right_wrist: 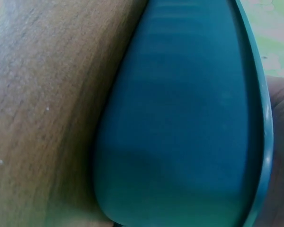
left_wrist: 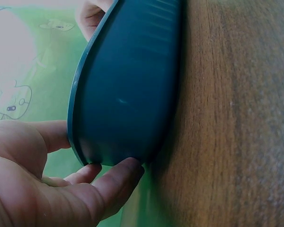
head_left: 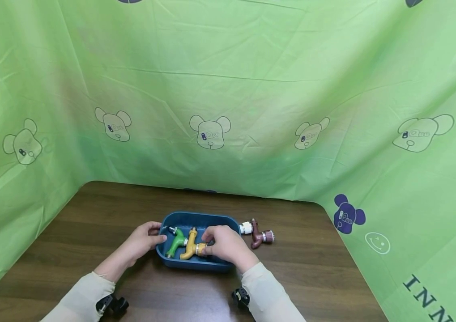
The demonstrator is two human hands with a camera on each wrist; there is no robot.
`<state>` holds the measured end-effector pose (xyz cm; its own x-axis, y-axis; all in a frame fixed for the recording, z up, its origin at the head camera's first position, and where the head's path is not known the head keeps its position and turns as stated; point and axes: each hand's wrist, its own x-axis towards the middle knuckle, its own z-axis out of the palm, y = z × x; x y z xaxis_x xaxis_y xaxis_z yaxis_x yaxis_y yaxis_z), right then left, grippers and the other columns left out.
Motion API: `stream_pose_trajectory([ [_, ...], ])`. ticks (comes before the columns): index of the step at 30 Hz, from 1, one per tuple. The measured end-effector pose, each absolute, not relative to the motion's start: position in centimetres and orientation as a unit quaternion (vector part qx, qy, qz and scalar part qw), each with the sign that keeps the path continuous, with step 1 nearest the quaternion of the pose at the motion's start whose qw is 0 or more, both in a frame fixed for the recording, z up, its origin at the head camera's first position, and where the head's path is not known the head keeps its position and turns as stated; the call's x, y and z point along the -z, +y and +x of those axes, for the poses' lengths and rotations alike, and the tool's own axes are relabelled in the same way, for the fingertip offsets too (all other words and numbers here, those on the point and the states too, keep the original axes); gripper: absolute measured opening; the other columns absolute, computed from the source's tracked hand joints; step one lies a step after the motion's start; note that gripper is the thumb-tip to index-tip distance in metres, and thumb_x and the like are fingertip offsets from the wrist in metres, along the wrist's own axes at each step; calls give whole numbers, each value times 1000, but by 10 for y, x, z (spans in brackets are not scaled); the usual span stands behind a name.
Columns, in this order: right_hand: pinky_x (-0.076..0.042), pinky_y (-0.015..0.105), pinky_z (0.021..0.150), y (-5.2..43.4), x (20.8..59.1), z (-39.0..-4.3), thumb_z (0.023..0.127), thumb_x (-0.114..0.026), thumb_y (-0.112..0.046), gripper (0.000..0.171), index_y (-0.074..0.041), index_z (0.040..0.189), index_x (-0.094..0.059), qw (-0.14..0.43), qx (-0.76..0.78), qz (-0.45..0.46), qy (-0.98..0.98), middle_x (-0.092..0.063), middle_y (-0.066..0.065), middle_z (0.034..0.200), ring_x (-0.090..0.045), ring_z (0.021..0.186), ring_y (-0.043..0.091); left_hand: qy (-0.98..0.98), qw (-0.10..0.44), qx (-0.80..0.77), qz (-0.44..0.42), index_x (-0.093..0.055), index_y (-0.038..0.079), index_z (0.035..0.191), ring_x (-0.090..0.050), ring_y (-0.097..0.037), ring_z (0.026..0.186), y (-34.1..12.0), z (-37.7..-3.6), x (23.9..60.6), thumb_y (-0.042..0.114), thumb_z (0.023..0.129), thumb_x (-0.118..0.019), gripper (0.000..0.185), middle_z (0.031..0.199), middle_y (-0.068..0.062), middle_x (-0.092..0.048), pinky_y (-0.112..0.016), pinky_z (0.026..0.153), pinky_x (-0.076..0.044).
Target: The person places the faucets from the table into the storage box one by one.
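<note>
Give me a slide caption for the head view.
Left hand holds a blue oblong tray; right hand reaches inside by a yellow faucet and green faucet; a maroon faucet lies outside.

backdrop: creased green sheet [head_left: 252,53], bear-head prints [head_left: 210,134]; furniture: brown wood-grain table [head_left: 312,277]

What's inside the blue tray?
The blue tray holds a green tap and a yellow tap; something dark shows by the right hand. That hand covers much of the tray's right part, so anything beneath it cannot be seen.

Two taps [head_left: 177,241] [head_left: 190,246] lie in the tray [head_left: 195,265], a third tap [head_left: 256,235] at right.
</note>
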<state>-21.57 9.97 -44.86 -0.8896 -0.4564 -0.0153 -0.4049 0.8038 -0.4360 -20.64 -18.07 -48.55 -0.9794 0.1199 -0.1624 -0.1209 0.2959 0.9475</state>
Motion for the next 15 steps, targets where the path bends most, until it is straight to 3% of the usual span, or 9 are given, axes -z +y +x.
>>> stream_pose_trajectory([
  [15,-56,39,86,104,438,-208,87,-82,-31,26,-17,107,-74,57,230,-238,942,-74,-5,102,-69,100,18,799,103,-593,0,-47,-7,144,-61,-30,118,-181,-207,486,13,98,-68,54,135,-25,-58,-45,94,-58],
])
